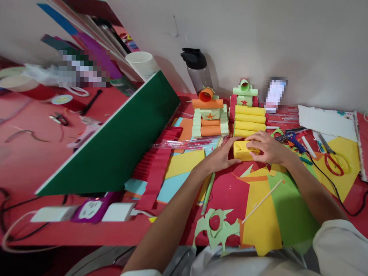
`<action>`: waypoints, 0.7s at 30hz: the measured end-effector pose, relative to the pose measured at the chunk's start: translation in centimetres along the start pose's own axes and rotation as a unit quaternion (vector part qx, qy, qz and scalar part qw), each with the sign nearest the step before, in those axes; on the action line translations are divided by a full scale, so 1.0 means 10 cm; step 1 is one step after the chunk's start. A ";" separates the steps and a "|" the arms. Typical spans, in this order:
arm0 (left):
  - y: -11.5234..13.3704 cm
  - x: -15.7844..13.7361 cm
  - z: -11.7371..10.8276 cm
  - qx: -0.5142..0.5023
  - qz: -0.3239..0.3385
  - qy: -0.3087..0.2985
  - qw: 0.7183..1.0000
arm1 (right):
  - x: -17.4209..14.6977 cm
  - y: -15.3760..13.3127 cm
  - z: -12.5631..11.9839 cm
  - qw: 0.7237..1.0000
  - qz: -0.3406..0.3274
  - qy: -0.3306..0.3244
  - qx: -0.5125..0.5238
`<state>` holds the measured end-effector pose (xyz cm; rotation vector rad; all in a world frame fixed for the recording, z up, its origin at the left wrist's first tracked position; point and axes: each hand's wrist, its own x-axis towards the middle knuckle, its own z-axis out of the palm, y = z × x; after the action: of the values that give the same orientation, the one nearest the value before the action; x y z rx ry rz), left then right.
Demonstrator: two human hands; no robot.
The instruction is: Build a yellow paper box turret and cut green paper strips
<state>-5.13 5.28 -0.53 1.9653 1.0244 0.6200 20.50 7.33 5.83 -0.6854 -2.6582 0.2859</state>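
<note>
A small yellow paper box rests at the middle of the red table, just before the paper models. My left hand closes around its left end, with thumb and fingers on either side. On its right part, my right hand bends its fingers over the top and hides that end. Right behind the box stands a paper model with yellow rolls and a green top. To its left is another model of orange and pale green paper, with a star on it.
A green board leans at the left beside a water bottle. Scissors and a blue glue gun with a cord lie right. Cut paper scraps and a thin stick lie in front. A phone leans on the wall.
</note>
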 end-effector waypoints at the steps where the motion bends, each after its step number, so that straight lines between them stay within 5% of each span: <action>1: 0.00 0.00 0.00 -0.001 -0.006 -0.003 1.000 | 0.01 -0.01 -0.01 1.000 0.002 -0.004 0.001; 6: -0.02 -0.01 0.01 -0.028 -0.027 -0.002 0.999 | 0.01 -0.01 -0.03 0.999 0.024 -0.006 0.031; 12: -0.03 0.03 0.09 -0.165 0.009 0.043 0.985 | -0.06 0.02 -0.12 0.982 0.147 0.059 0.101; 21: 0.08 0.12 0.24 -0.332 0.029 0.153 0.931 | -0.07 -0.04 -0.10 0.893 0.283 0.167 0.308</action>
<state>-2.38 4.89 -1.11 1.3251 0.7905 1.1609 21.31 6.75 6.65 -1.1370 -1.8249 1.0116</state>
